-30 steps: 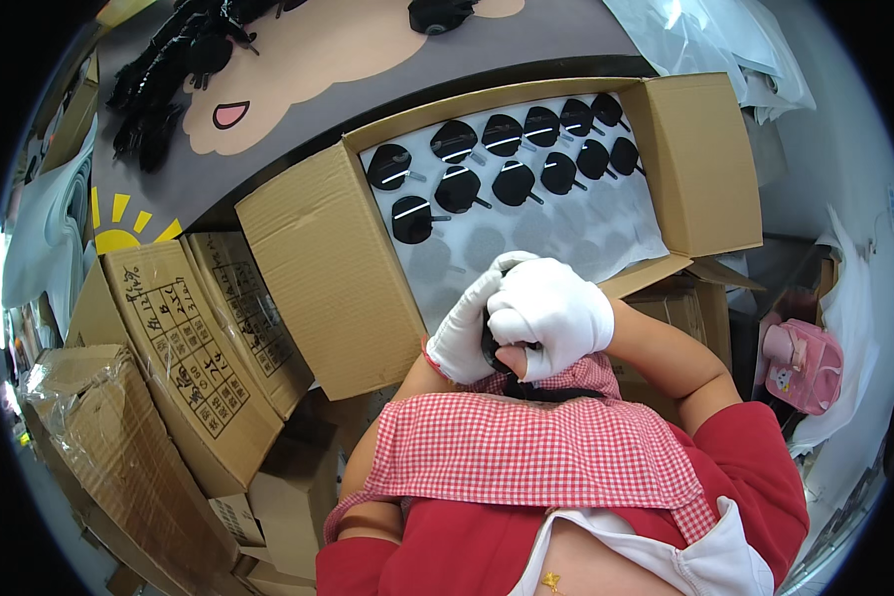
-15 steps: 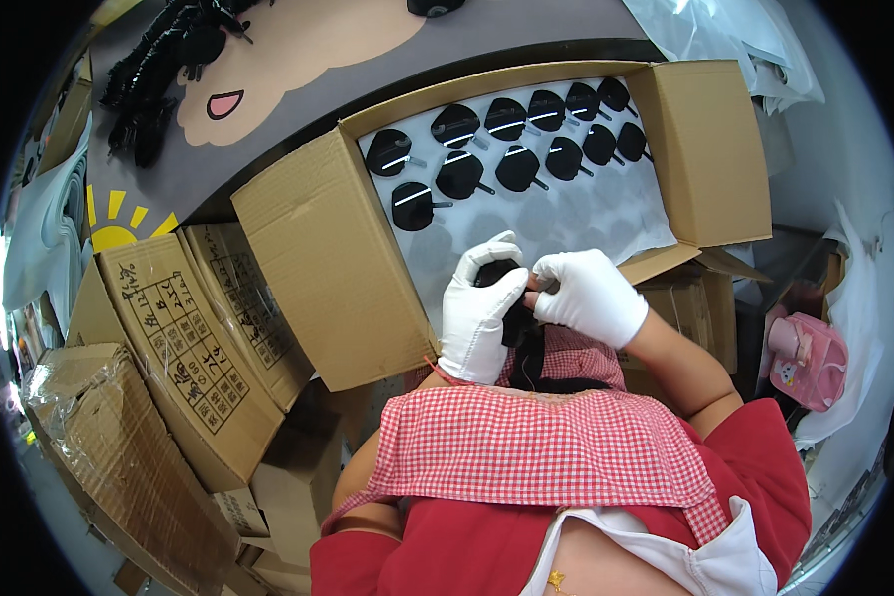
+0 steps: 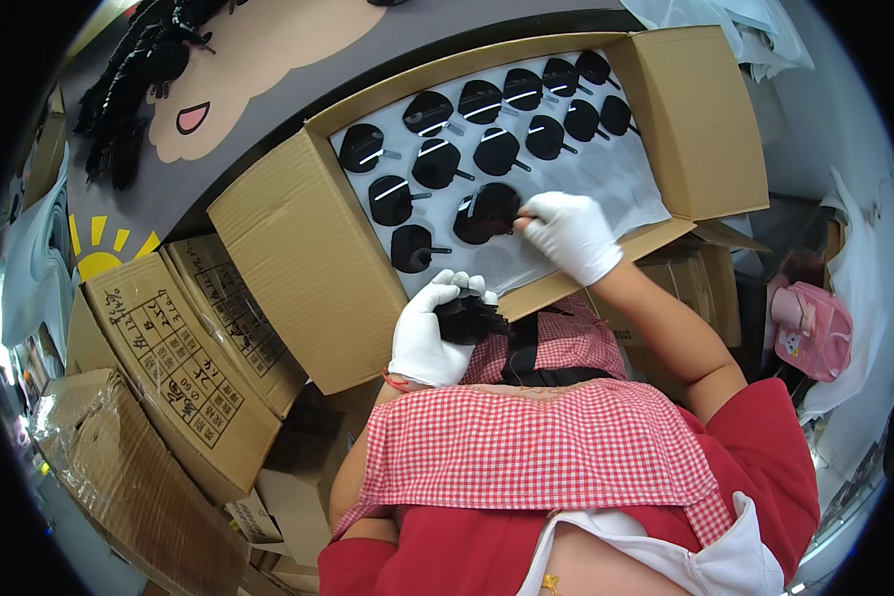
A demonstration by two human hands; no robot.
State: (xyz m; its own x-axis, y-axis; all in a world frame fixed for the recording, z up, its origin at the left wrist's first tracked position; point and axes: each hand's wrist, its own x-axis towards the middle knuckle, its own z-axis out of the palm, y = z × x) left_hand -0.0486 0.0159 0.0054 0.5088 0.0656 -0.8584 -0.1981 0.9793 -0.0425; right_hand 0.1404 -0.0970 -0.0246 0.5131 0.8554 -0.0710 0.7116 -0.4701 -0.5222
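Observation:
Bunched in my left hand (image 3: 429,333), at the near side of the carton, is a stack of dark lenses (image 3: 467,318) with small tabs. The fingers curl around it. Over the white sheet (image 3: 616,214) in the carton, my right hand (image 3: 571,236) pinches a dark glossy lens (image 3: 487,212), apparently by its tab. Whether a second lens is under it I cannot tell. Another lens (image 3: 410,247) lies flat to its left, its tab pointing right. Beyond them, rows of similar black lenses (image 3: 496,152) are spread on the sheet. Both hands wear white gloves.
The open carton (image 3: 278,268) has its side flaps folded out. Marked cardboard boxes (image 3: 184,348) stand at the left, with a tape-wrapped box (image 3: 129,477) nearer. A grey table with a cartoon print (image 3: 258,89) lies behind. At the right sits a pink bag (image 3: 813,333).
My hands have parted: the right has moved forward over the carton with a lens, the left has drawn back toward me with the stack. One more lens now lies at the sheet's left.

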